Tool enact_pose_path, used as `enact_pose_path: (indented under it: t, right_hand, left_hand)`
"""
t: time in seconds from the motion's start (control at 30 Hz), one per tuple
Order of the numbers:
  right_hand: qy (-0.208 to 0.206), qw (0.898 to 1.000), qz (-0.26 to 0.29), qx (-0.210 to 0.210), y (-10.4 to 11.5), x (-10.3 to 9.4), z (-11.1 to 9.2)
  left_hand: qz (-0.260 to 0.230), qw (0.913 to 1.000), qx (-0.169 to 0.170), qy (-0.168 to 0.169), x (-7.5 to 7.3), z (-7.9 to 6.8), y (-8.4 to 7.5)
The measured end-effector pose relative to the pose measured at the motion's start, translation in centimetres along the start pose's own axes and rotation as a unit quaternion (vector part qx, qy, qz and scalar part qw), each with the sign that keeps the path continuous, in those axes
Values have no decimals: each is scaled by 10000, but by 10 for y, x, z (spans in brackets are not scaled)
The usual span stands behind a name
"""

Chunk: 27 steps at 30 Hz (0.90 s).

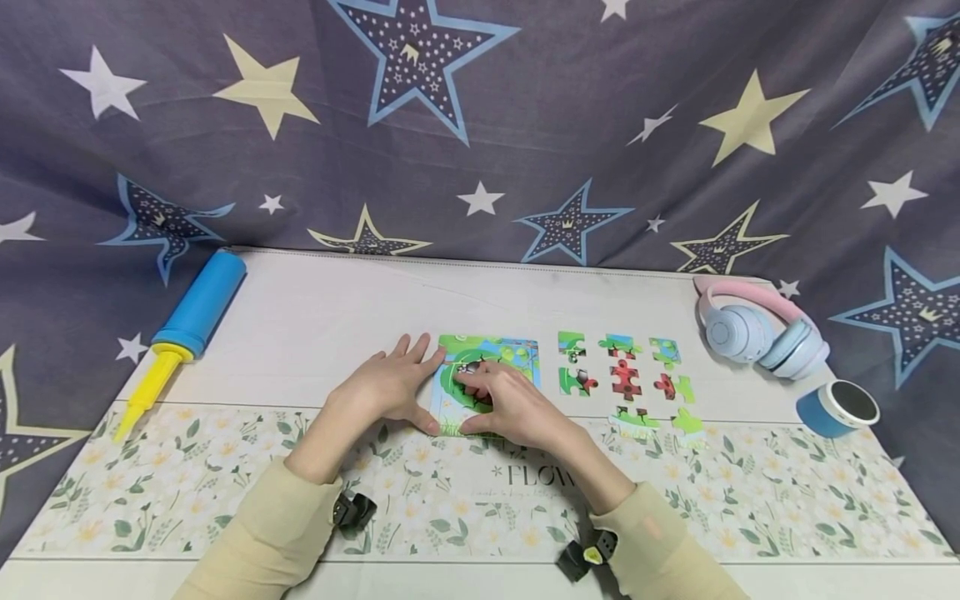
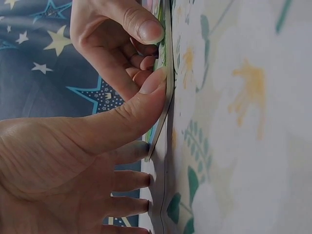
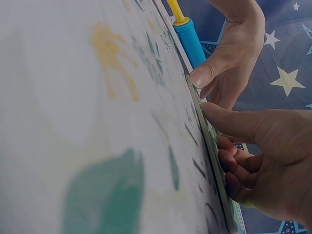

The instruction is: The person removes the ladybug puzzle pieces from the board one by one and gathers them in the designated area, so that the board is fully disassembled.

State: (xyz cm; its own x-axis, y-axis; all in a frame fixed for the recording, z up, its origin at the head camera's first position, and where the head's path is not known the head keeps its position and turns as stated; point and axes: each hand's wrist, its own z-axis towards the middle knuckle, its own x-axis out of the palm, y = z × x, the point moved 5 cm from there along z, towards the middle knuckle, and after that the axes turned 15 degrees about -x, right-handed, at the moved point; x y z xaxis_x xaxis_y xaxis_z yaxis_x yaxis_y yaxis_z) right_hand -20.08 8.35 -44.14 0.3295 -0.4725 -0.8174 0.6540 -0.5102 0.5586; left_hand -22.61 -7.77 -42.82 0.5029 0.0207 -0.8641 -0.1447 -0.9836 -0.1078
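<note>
A square ladybug picture board [image 1: 526, 354] lies flat on the table in the head view, with green, blue and red printing. My left hand [image 1: 390, 387] rests at its left side, fingers spread, the thumb on the near left corner. Reaching in from the right, my right hand [image 1: 521, 408] lies over the board, its thumb at the near edge and its bent fingertips touching the printed surface. In the right wrist view those fingers [image 3: 234, 161] fold against the board. Part of the picture is hidden under this hand. Loose jigsaw pieces [image 1: 626, 380] lie spread to the right.
At the far right are pink and blue headphones [image 1: 738, 333] and a blue cup-shaped object [image 1: 828, 410] with a white rim. A blue and yellow hand pump [image 1: 201, 300] lies at the left. A star-patterned curtain [image 1: 480, 167] hangs behind the table.
</note>
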Motion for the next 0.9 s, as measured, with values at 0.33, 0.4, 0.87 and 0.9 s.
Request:
enact_pose_path:
  t: [0.33,0.4,0.87,0.9]
  right_hand:
    - [-42,9999,39,-144,0,0,1]
    - [-53,9998,34,-184,0,0,1]
    - [-103,9996,-4,-263,1,-1,1]
    - [-102,9996,7,-252,2,-1,1]
  left_hand:
    - [27,10000,9,-10,0,1,0]
    - [12,10000,0,-1,0,1,0]
    - [-9,10000,0,16,0,0,0]
    - [-12,10000,2,14,0,0,0]
